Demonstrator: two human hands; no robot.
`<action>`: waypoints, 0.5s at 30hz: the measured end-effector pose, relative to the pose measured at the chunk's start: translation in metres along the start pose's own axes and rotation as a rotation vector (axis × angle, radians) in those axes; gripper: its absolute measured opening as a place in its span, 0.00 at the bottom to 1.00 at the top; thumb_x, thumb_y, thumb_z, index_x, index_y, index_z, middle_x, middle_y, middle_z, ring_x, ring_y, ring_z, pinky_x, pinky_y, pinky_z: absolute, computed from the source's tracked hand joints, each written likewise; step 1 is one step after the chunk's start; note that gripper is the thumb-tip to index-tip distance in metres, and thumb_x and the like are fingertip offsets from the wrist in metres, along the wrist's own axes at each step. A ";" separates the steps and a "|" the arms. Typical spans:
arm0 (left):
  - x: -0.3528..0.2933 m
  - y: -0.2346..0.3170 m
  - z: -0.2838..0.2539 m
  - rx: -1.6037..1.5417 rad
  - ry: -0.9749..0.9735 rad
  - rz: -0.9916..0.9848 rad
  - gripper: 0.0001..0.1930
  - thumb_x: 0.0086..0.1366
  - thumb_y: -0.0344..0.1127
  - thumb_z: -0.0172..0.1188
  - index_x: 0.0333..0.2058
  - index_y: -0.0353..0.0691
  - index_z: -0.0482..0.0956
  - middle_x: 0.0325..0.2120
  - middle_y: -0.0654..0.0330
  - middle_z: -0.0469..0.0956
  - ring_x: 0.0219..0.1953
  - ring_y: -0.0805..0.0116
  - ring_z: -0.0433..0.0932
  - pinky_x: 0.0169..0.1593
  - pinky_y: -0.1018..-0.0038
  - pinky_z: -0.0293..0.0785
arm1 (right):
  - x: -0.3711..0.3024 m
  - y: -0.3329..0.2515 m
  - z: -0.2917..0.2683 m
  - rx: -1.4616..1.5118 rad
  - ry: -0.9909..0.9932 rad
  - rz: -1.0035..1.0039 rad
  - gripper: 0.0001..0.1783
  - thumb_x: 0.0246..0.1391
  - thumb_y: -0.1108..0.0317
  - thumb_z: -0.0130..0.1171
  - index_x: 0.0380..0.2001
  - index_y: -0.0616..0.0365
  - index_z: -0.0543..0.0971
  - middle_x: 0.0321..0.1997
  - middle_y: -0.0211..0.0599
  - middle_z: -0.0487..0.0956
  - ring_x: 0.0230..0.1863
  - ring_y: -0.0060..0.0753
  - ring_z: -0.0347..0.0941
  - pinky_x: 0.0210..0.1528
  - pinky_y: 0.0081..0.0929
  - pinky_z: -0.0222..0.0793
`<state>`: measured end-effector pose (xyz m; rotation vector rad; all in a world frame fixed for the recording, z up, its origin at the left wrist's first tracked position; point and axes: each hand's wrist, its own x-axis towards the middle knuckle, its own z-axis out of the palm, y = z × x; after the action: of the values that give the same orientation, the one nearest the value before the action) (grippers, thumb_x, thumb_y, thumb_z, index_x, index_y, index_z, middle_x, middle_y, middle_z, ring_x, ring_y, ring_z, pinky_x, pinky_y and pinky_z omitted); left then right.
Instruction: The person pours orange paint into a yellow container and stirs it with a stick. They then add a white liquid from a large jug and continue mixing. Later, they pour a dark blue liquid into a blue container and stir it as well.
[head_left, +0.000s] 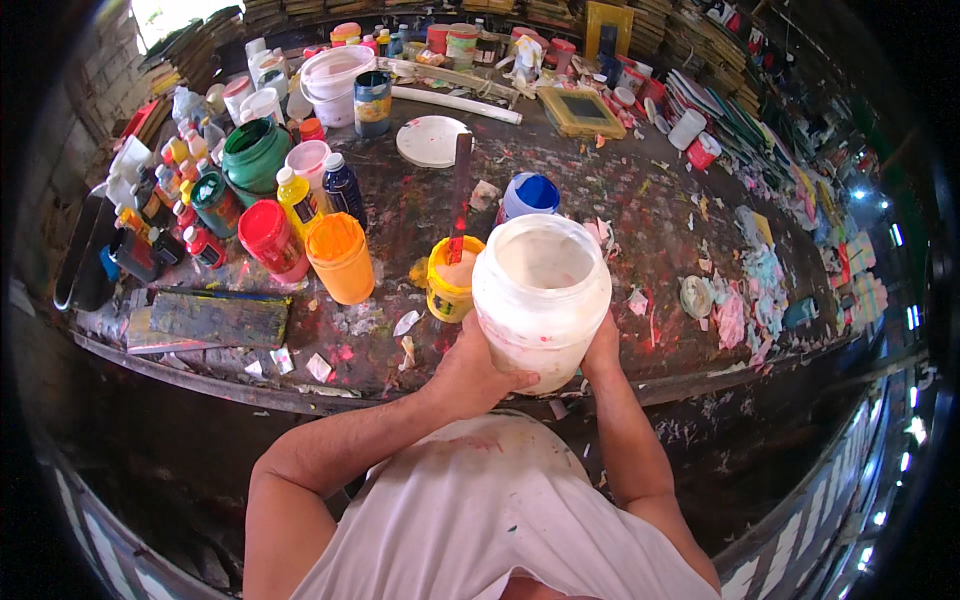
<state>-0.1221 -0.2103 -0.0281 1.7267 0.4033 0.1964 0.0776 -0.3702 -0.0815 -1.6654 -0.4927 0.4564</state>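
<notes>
Between my two hands is a large white plastic jar [540,330], lidless and upright, with pink smears on its side. My left hand [482,368] grips its lower left side, thumb across the front. Around the lower right side curls my right hand [602,350], its fingers mostly hidden behind the jar. Just left of the jar stands a small yellow tub [447,300] with pale orange paint and a red-stained stick [461,200] upright in it. A container of blue paint [532,192] is partly hidden behind the jar.
Orange [340,270] and red paint jars [272,240] stand left, among several bottles. A white bucket [338,85] and a round white lid [433,141] are farther back. Paint-stained boards [220,318] lie near the table's front edge. Rags [765,280] and scraps lie right; a framed screen [583,111] is behind.
</notes>
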 end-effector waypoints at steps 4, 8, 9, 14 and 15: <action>0.012 0.010 0.013 0.127 -0.002 0.036 0.63 0.58 0.41 0.87 0.77 0.29 0.47 0.72 0.31 0.67 0.75 0.35 0.71 0.78 0.49 0.69 | -0.002 0.020 -0.017 -0.098 0.072 -0.173 0.27 0.82 0.59 0.53 0.76 0.60 0.74 0.72 0.44 0.83 0.70 0.36 0.80 0.75 0.39 0.74; 0.042 0.013 0.040 0.293 -0.011 -0.054 0.64 0.56 0.43 0.88 0.76 0.32 0.47 0.68 0.24 0.68 0.70 0.24 0.73 0.74 0.42 0.73 | 0.020 0.062 -0.048 -0.019 0.214 -0.270 0.35 0.71 0.67 0.70 0.76 0.61 0.73 0.74 0.45 0.81 0.70 0.36 0.80 0.75 0.40 0.75; 0.052 0.011 0.049 0.304 -0.025 -0.080 0.64 0.56 0.43 0.88 0.76 0.32 0.47 0.68 0.24 0.69 0.70 0.24 0.73 0.74 0.42 0.73 | 0.025 0.073 -0.059 -0.173 0.215 -0.369 0.31 0.76 0.65 0.64 0.77 0.61 0.71 0.74 0.46 0.80 0.71 0.39 0.80 0.75 0.42 0.76; 0.090 -0.023 0.086 0.274 -0.087 -0.036 0.65 0.56 0.42 0.88 0.77 0.33 0.44 0.66 0.23 0.70 0.72 0.23 0.71 0.75 0.43 0.73 | 0.043 0.123 -0.086 0.456 0.286 -0.135 0.28 0.82 0.59 0.53 0.76 0.62 0.73 0.74 0.46 0.80 0.70 0.45 0.81 0.75 0.45 0.78; 0.089 -0.033 0.092 0.328 -0.072 -0.001 0.65 0.59 0.39 0.86 0.80 0.33 0.41 0.69 0.25 0.68 0.73 0.26 0.70 0.76 0.44 0.72 | 0.040 0.129 -0.090 0.483 0.313 -0.146 0.28 0.82 0.59 0.53 0.76 0.63 0.73 0.74 0.46 0.80 0.70 0.45 0.81 0.75 0.45 0.77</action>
<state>-0.0130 -0.2563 -0.0867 2.0489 0.3997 0.0684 0.1691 -0.4388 -0.1968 -1.1950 -0.2436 0.1801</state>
